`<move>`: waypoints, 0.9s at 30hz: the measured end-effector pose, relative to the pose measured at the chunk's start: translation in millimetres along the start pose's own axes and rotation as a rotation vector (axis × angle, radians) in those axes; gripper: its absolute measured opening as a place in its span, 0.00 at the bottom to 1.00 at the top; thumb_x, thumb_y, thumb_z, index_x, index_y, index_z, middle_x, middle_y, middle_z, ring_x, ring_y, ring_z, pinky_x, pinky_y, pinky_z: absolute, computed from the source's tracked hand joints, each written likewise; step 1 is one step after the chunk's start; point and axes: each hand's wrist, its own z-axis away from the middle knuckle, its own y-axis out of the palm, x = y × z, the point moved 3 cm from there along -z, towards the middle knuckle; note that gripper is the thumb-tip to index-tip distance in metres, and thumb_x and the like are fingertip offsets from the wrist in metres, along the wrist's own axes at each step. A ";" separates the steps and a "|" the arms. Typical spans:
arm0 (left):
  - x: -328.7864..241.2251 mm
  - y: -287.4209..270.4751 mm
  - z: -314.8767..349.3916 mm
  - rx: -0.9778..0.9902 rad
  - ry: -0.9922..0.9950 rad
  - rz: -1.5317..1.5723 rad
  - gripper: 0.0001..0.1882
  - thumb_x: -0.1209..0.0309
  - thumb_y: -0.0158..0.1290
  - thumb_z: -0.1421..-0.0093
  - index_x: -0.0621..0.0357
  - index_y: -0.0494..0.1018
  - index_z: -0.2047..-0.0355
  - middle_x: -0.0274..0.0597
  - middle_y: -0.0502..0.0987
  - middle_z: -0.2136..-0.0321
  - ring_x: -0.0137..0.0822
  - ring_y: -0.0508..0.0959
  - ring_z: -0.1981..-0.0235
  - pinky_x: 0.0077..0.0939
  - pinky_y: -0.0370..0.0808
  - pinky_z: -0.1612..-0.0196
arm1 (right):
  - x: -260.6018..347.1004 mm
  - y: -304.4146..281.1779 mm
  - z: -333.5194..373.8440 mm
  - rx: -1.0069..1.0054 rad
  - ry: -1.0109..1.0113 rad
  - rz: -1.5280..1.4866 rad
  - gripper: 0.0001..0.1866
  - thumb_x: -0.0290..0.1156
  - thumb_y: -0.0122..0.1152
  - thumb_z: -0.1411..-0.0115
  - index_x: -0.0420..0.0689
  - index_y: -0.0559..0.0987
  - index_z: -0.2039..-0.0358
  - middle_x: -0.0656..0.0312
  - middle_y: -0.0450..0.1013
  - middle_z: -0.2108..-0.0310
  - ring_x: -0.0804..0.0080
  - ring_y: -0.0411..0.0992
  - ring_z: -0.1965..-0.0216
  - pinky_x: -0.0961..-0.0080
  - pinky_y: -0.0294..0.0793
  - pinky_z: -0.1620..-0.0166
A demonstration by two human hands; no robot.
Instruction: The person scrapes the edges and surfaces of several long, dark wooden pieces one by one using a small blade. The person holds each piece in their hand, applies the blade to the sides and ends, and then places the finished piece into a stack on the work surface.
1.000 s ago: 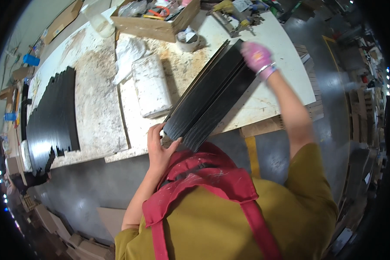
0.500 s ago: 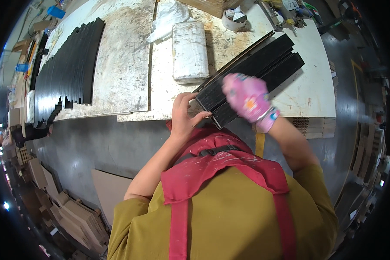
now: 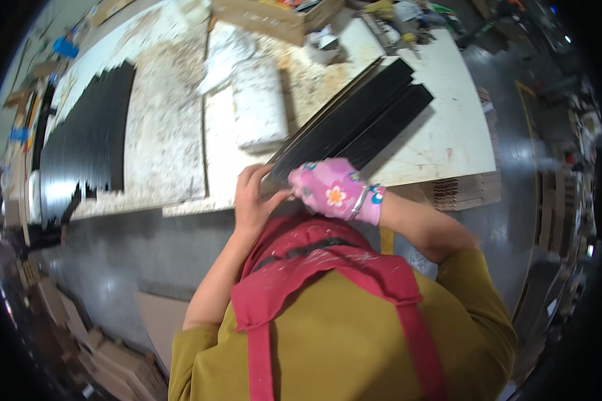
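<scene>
Long black strips (image 3: 354,117) lie side by side on the table, slanting from its front edge toward the far right. At their near end my bare left hand (image 3: 253,200) grips the outer strip, fingers on the far side and thumb on the near side. My right hand (image 3: 331,190), in a pink flowered glove, rests over the same end with its fingers curled and close to my left thumb. Whatever its fingertips hold is hidden. A white, speckled block-shaped bundle (image 3: 259,100) lies just beyond the strips.
Many black strips (image 3: 87,140) lie in a row on the left board. A crumpled white sheet (image 3: 227,57), a round container (image 3: 324,50) and a cardboard box (image 3: 261,20) stand at the back. Tools (image 3: 401,23) crowd the far right. Stacked cardboard (image 3: 458,190) sits below the table edge.
My gloved right hand has moved down along the strips toward me, from their middle to the near end. My left hand keeps its hold. The whole view has shifted somewhat.
</scene>
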 end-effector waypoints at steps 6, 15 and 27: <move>-52.8 -2.9 -29.2 0.139 0.183 -0.225 0.48 0.53 0.66 0.56 0.63 0.58 0.40 0.58 0.64 0.46 0.56 0.65 0.46 0.46 0.63 0.44 | -94.6 -46.8 -3.6 -0.124 0.277 0.060 0.08 0.36 0.51 0.44 0.48 0.76 0.74 0.55 0.75 0.76 0.53 0.75 0.73 0.59 0.75 0.69; -49.3 8.1 -69.5 0.409 0.049 -0.108 0.27 0.62 0.51 0.37 0.59 0.61 0.41 0.50 0.75 0.57 0.44 0.76 0.58 0.35 0.72 0.53 | -275.0 -120.3 38.1 -0.553 0.679 -0.011 0.12 0.40 0.54 0.43 0.46 0.78 0.70 0.51 0.76 0.68 0.51 0.74 0.64 0.59 0.71 0.60; -21.4 -57.5 21.3 0.337 -0.950 1.797 0.31 0.49 0.32 0.31 0.60 0.58 0.39 0.57 0.71 0.52 0.41 0.76 0.59 0.32 0.78 0.58 | -89.6 -69.7 -4.1 -0.381 0.246 -0.777 0.10 0.31 0.55 0.38 0.40 0.70 0.75 0.75 0.60 0.80 0.88 0.56 0.77 0.85 0.57 0.74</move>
